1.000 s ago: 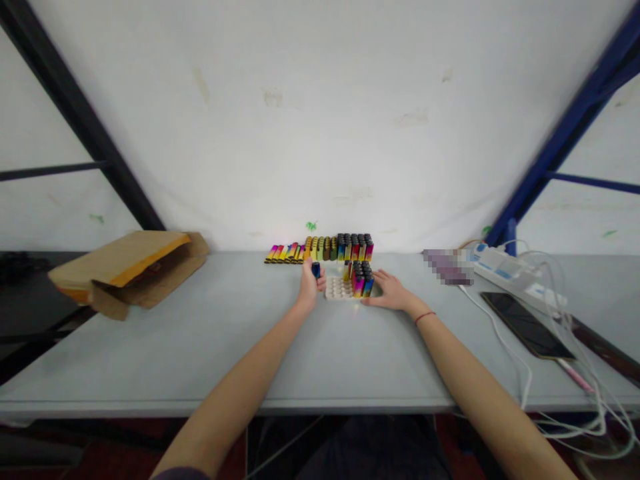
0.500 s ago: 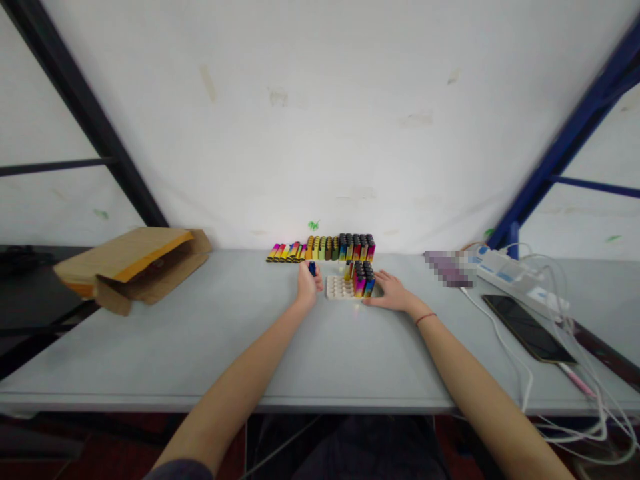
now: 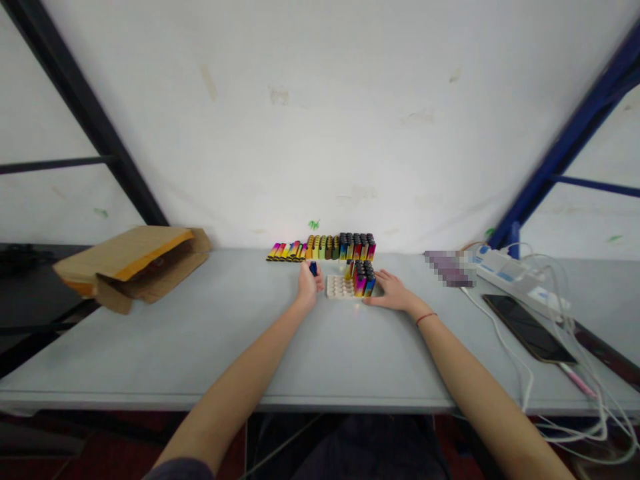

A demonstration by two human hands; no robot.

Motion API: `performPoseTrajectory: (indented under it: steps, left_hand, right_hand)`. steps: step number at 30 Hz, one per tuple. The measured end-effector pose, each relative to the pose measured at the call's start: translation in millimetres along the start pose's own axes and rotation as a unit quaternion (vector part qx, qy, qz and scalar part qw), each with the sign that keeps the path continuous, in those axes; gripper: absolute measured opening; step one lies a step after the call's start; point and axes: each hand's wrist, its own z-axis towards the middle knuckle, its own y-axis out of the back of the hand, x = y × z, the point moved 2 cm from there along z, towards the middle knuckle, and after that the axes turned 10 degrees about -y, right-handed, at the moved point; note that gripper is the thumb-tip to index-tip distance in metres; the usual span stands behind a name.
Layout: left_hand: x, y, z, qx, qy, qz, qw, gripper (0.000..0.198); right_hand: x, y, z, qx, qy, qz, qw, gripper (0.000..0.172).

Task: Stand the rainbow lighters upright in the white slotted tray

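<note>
My left hand (image 3: 309, 283) is closed around a blue lighter (image 3: 313, 268), held upright just left of a white slotted tray (image 3: 338, 289). Several colourful lighters (image 3: 361, 278) stand in the tray's right part. My right hand (image 3: 393, 291) rests with its fingers against the tray's right side. Behind the tray, a row of lighters (image 3: 325, 247) lies and stands along the wall.
A torn cardboard box (image 3: 127, 264) lies at the far left of the grey table (image 3: 200, 333). At the right are a white power strip (image 3: 510, 275), a black phone (image 3: 527, 328) and tangled white cables (image 3: 560, 393). A blue frame post (image 3: 555, 153) rises at right.
The view shifted slightly. My left hand with the blue lighter has stayed near the tray's left edge; my right hand has not moved.
</note>
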Motion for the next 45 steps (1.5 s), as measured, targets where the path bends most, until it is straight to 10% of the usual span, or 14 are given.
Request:
performPoseTrajectory:
  steps: [9,15,27,45]
  left_hand:
    - [10,-5.8,2,0.094,-0.116,0.082,0.985,0.025]
    - [10,-3.6,2,0.140,-0.313,0.239,0.908,0.029]
    - [24,-8.2,3,0.287,-0.307,0.282,0.862,0.036]
    - [14,-19.0,2,0.234,-0.325,0.325,0.857,0.017]
  right_hand:
    - [0,-1,0,0.002,0.001,0.001,1.000,0.096]
    - [0,-1,0,0.001,0.000,-0.005,1.000,0.096]
    - [1,-1,0,-0.007,0.004,-0.002,1.000,0.092]
    - [2,1,-2,0.002,-0.007,-0.002,1.000,0.094]
